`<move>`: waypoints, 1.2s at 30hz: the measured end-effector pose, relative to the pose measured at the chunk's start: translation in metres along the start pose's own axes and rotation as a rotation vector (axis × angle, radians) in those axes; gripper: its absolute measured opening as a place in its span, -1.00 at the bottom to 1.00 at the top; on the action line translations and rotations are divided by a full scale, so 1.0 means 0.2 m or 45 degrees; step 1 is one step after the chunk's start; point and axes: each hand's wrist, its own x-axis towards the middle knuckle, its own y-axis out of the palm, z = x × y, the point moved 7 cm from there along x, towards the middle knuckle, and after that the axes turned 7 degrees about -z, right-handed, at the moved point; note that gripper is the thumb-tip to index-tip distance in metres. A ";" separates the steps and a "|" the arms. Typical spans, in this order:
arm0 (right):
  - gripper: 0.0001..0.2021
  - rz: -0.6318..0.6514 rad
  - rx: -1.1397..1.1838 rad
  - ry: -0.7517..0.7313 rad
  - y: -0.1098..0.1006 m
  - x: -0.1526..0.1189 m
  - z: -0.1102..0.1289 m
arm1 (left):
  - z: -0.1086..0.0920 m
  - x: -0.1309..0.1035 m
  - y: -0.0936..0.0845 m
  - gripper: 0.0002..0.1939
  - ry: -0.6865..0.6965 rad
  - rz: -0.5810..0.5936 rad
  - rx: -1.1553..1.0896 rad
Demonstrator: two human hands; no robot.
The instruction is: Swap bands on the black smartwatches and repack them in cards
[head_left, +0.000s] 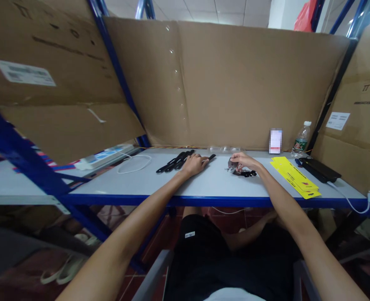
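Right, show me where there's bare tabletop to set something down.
Free: the front left, between the white cord, long black pieces and blue edge; also the gap between the left hand and right hand. Crowded: the right end, with yellow cards, bottle and black case.

Black shorts (pixel 199 248) bear a white label (pixel 190 235).

Slim pcs (pixel 172 162) are showing solid blk; counter (pixel 134 179) is looking lt grey w/ blue edge (pixel 210 201); cards (pixel 293 175) are showing bright yellow w/ blk print; bottle label (pixel 299 145) is showing grn; cardbd (pixel 250 83) is looking brn.
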 end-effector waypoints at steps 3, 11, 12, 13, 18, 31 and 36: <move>-0.84 0.123 -0.064 0.007 0.10 0.00 -0.02 | -0.07 0.02 0.02 -0.40 0.033 0.007 -0.099; -0.83 -0.112 -0.176 0.084 0.03 0.06 -0.09 | -0.22 0.08 0.01 -0.52 0.214 -0.102 -0.077; -0.83 -0.175 -0.188 0.100 0.00 0.07 -0.10 | -0.25 0.08 0.00 -0.53 0.264 -0.117 -0.080; -0.82 -0.242 -0.201 0.114 -0.04 0.08 -0.12 | -0.27 0.07 -0.02 -0.55 0.319 -0.128 -0.091; -0.80 -0.497 -0.245 0.177 -0.20 0.07 -0.16 | -0.38 0.03 -0.06 -0.59 0.533 -0.143 -0.206; -0.85 -0.699 0.030 0.051 -0.26 0.04 -0.08 | -0.03 -0.11 -0.02 -0.63 0.190 -0.120 -0.516; -0.87 -0.681 0.036 -0.004 -0.22 0.04 -0.05 | -0.08 -0.10 -0.03 -0.55 0.127 -0.085 -0.648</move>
